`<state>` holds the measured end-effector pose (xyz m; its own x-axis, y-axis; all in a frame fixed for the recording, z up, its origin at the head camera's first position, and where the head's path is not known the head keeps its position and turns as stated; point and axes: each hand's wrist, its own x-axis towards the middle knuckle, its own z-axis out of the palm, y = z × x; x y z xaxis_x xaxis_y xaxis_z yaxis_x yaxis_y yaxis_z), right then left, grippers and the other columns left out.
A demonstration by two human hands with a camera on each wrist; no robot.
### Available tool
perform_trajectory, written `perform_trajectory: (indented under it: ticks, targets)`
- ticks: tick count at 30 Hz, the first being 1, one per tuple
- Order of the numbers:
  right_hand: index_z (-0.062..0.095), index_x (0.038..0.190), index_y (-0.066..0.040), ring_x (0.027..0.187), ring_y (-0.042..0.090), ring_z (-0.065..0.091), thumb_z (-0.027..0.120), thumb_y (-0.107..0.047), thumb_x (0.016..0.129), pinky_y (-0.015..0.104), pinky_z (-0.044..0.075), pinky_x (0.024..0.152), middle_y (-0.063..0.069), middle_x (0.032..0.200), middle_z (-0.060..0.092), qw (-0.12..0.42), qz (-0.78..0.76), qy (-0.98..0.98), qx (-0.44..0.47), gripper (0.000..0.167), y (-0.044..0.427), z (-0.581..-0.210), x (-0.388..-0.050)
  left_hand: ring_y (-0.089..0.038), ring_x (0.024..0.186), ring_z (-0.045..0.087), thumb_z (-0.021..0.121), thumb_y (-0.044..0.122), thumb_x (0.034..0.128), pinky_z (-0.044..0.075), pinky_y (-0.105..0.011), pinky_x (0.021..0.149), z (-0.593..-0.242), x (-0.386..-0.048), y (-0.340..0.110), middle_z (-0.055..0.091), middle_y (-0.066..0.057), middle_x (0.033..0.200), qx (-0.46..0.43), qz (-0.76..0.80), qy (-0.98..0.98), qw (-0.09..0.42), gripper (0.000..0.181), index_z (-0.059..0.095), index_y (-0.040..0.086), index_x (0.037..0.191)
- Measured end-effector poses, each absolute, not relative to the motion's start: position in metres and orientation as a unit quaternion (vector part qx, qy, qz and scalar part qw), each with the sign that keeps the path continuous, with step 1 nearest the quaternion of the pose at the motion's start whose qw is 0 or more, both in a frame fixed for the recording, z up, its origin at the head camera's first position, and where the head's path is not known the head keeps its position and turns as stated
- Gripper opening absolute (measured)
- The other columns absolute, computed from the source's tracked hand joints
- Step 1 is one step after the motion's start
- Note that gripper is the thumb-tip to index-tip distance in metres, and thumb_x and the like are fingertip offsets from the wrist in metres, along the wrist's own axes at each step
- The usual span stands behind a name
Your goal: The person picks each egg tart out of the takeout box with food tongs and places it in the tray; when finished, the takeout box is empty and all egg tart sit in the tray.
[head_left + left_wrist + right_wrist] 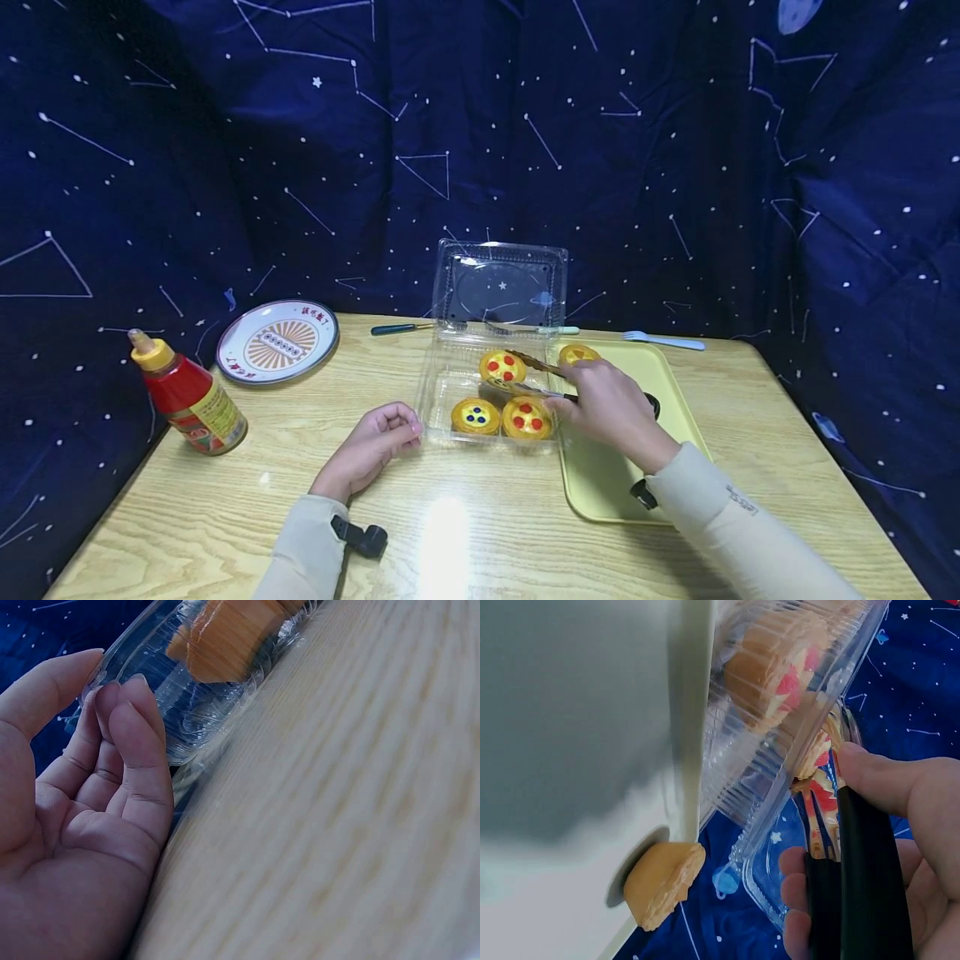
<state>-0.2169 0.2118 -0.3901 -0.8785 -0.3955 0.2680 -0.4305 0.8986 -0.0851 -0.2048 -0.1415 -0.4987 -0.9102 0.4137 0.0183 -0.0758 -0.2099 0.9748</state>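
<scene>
My right hand (611, 408) grips a pair of tongs (874, 877) with black handles. The tongs' tips lie around a red-dotted egg tart (502, 367) at the back of an open clear plastic box (442, 379). Another red-dotted tart (527, 417) and a blue-dotted tart (476, 416) sit along the box's front. At the box's near left corner, my left hand (378, 446) pinches the rim between thumb and fingers, as the left wrist view shows. One more tart (578, 354) lies on the yellow tray (600, 492), partly behind my right hand.
A red sauce bottle (195, 400) with a yellow cap stands at the left, near a patterned plate (279, 342). Behind the box lie a dark-handled utensil (397, 329) and a pale green handle (558, 330). A light blue fork (663, 339) lies behind the tray.
</scene>
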Motion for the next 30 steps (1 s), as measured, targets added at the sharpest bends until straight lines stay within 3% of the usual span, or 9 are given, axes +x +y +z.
perform_trajectory:
  ticks: [8,15,23,30]
  targets:
    - [0.072,0.111,-0.010,0.078,0.027,0.065,0.078,-0.043,0.083,0.044,0.051,0.056,0.005,0.090,0.071,0.148,0.079,-0.964,0.208,0.043,0.226,-0.378,-0.210,-0.017,0.088,0.060,0.064,0.009,0.0962,0.054,-0.034,0.085,-0.498,-0.205,-0.141,0.059,-0.006,0.095,0.129,0.763,0.612,0.163,0.010,0.057,0.002,0.098]
    - [0.070,0.118,-0.007,0.090,0.033,0.067,0.077,-0.040,0.085,0.051,0.054,0.071,0.011,0.101,0.072,0.167,0.088,-0.960,0.205,0.047,0.242,-0.368,-0.208,-0.019,0.089,0.061,0.063,0.008,0.0968,0.054,-0.034,0.085,-0.501,-0.206,-0.142,0.060,-0.007,0.096,0.127,0.761,0.616,0.161,0.008,0.057,0.003,0.096]
    - [0.069,0.120,-0.007,0.099,0.037,0.065,0.078,-0.038,0.084,0.054,0.053,0.070,0.015,0.109,0.071,0.191,0.095,-0.960,0.181,0.048,0.264,-0.355,-0.205,-0.019,0.089,0.061,0.066,0.012,0.0952,0.055,-0.035,0.085,-0.498,-0.204,-0.142,0.059,-0.007,0.097,0.120,0.760,0.617,0.164,0.014,0.057,0.002,0.097]
    - [0.067,0.125,-0.007,0.109,0.042,0.061,0.077,-0.038,0.085,0.060,0.050,0.079,0.019,0.118,0.067,0.204,0.097,-0.961,0.160,0.052,0.286,-0.347,-0.201,-0.018,0.089,0.061,0.065,0.011,0.0956,0.054,-0.035,0.086,-0.498,-0.205,-0.142,0.059,-0.007,0.098,0.123,0.761,0.616,0.164,0.012,0.057,0.002,0.097]
